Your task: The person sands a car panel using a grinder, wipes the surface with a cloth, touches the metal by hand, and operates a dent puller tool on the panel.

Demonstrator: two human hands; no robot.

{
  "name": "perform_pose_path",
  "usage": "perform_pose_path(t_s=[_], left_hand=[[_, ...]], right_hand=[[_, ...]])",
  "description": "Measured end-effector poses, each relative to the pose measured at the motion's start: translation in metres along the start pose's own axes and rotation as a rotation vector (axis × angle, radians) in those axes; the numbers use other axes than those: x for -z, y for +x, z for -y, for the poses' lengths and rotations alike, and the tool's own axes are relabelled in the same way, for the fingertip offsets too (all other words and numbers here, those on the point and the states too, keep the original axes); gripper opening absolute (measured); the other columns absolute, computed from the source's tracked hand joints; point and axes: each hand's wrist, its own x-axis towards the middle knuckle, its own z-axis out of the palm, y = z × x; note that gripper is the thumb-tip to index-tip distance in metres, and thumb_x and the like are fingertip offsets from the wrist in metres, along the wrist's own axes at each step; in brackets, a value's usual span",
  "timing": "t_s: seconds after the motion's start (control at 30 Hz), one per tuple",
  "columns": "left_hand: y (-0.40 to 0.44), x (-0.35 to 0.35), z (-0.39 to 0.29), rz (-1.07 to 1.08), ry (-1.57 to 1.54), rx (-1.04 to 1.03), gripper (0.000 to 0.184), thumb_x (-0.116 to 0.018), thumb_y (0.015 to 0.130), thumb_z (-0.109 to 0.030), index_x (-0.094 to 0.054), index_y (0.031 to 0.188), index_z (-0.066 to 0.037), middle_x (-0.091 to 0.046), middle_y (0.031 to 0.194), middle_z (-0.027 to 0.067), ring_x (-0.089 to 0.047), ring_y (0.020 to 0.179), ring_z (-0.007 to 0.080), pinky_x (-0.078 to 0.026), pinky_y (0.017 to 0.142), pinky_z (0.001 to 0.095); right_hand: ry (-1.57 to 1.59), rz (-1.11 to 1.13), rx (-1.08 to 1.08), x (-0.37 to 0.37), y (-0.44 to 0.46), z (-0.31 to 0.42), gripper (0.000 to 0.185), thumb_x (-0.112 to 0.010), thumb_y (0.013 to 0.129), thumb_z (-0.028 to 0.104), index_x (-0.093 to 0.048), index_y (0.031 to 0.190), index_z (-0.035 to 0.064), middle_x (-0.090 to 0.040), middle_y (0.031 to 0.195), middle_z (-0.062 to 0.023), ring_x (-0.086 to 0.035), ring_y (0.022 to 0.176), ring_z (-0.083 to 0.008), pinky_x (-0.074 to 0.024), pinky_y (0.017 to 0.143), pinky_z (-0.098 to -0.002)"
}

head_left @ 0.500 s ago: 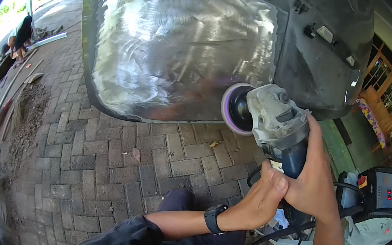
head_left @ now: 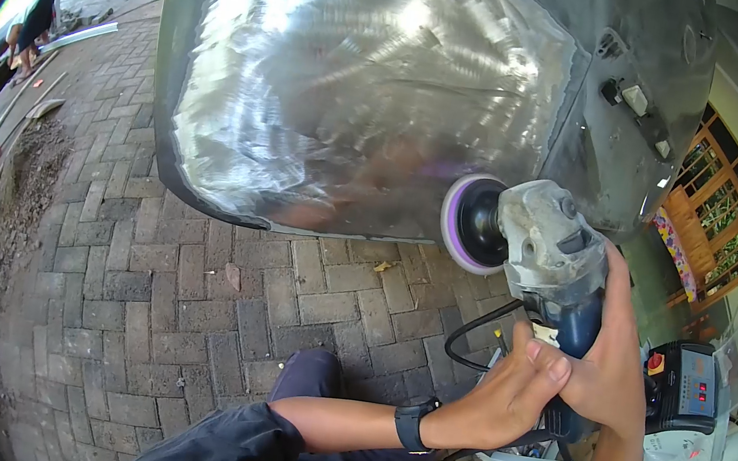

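An angle grinder [head_left: 549,237] with a grey, worn gear head and a dark blue body is gripped in both hands. My right hand [head_left: 615,374] wraps the body from the right side. My left hand [head_left: 497,390], with a black watch at its wrist, closes on the body from the left, thumb over my right hand. On the grinder's head is a round black pad [head_left: 474,222] with a white and purple rim. That pad sits at the lower right of the large dark panel [head_left: 379,90], whose broad middle is sanded to bare metal. Whether pad and panel touch, I cannot tell.
Brick paving [head_left: 185,327] runs beneath the panel. A black cord [head_left: 466,343] loops left of the grinder. To the right stands a machine [head_left: 688,393] with a red display and red knob. A person [head_left: 34,32] bends down far left. A wooden bench [head_left: 690,228] stands at right.
The view has tilted, so the panel and grinder sit farther right. Both hands keep their hold, and the pad remains near the panel's lower right.
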Motion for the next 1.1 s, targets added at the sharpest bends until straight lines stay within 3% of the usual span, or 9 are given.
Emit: perform_pose_path(t_s=[0.07,0.27,0.37,0.47,0.57,0.67,0.87,0.97,1.1], left_hand=[[0.0,0.0,-0.003,0.011,-0.007,0.006,0.075,-0.025,0.109,-0.058,-0.032,0.127,0.015,-0.037,0.11,0.0278,-0.053,0.107,0.0442,-0.043,0.097,0.0486],[0.005,0.004,-0.009,0.108,-0.025,0.063,0.073,-0.025,0.109,-0.057,-0.037,0.122,0.014,-0.035,0.11,0.0284,-0.053,0.107,0.046,-0.043,0.096,0.0494],[0.004,-0.006,-0.008,0.02,-0.11,0.024,0.072,-0.025,0.109,-0.056,-0.04,0.121,0.013,-0.035,0.109,0.028,-0.052,0.103,0.0464,-0.043,0.095,0.0499],[0.006,-0.003,-0.005,0.055,-0.061,-0.019,0.07,-0.026,0.11,-0.055,-0.04,0.12,0.013,-0.034,0.107,0.0276,-0.052,0.101,0.0462,-0.043,0.094,0.0497],[0.008,0.001,-0.01,0.131,-0.051,0.065,0.075,-0.022,0.11,-0.056,-0.041,0.13,0.014,-0.035,0.114,0.0256,-0.047,0.105,0.0355,-0.041,0.101,0.0433],[0.008,-0.003,-0.011,0.076,-0.116,0.03,0.069,-0.028,0.11,-0.054,-0.038,0.12,0.014,-0.036,0.106,0.0275,-0.053,0.099,0.0449,-0.044,0.093,0.0483],[0.011,-0.002,-0.018,0.067,-0.125,0.038,0.064,-0.032,0.111,-0.05,-0.03,0.118,0.014,-0.045,0.105,0.0299,-0.058,0.102,0.0435,-0.045,0.093,0.0478],[0.012,-0.007,-0.018,0.062,-0.214,0.065,0.063,-0.034,0.111,-0.049,-0.03,0.117,0.013,-0.045,0.105,0.0305,-0.058,0.101,0.0442,-0.045,0.092,0.0483],[0.015,-0.007,-0.024,0.063,-0.269,0.092,0.061,-0.035,0.111,-0.049,-0.031,0.116,0.012,-0.043,0.104,0.0301,-0.057,0.1,0.0445,-0.045,0.091,0.0487]], right_hand=[[-0.041,0.007,0.056,0.001,0.002,-0.001,0.098,-0.083,0.073,0.024,-0.031,0.151,-0.0053,-0.063,0.128,-0.0231,-0.063,0.119,-0.0332,-0.0449,0.106,-0.0407],[-0.068,0.016,0.047,0.005,0.008,0.007,0.097,-0.084,0.072,0.024,-0.033,0.15,-0.0054,-0.061,0.132,-0.0217,-0.06,0.123,-0.0299,-0.0427,0.108,-0.0394],[-0.064,0.04,0.052,0.007,0.008,0.008,0.097,-0.084,0.072,0.024,-0.034,0.149,-0.0058,-0.06,0.132,-0.0218,-0.059,0.124,-0.0296,-0.042,0.109,-0.0392],[-0.033,0.032,-0.039,0.005,0.009,0.016,0.101,-0.081,0.065,0.015,-0.033,0.151,-0.0074,-0.055,0.139,-0.0194,-0.052,0.13,-0.026,-0.0354,0.115,-0.0366],[0.018,0.029,-0.061,0.006,0.011,0.018,0.102,-0.082,0.065,0.015,-0.033,0.152,-0.0074,-0.054,0.14,-0.0187,-0.052,0.131,-0.0257,-0.0348,0.115,-0.0366],[0.032,0.04,-0.059,0.006,0.011,0.017,0.102,-0.082,0.065,0.015,-0.033,0.152,-0.0072,-0.053,0.141,-0.0179,-0.051,0.132,-0.0253,-0.0343,0.115,-0.0364],[0.05,0.032,-0.095,0.008,0.014,0.019,0.104,-0.083,0.063,0.016,-0.033,0.152,-0.0075,-0.053,0.141,-0.0175,-0.05,0.133,-0.0252,-0.0332,0.116,-0.0354],[-0.018,0.066,0.015,0.014,0.014,0.009,0.099,-0.086,0.07,0.019,-0.034,0.15,-0.0076,-0.058,0.134,-0.0201,-0.056,0.125,-0.0263,-0.0408,0.11,-0.0376],[0.024,0.07,-0.041,0.017,0.017,0.013,0.104,-0.085,0.065,0.016,-0.032,0.152,-0.0082,-0.055,0.138,-0.0189,-0.052,0.129,-0.0256,-0.0362,0.113,-0.0364]])
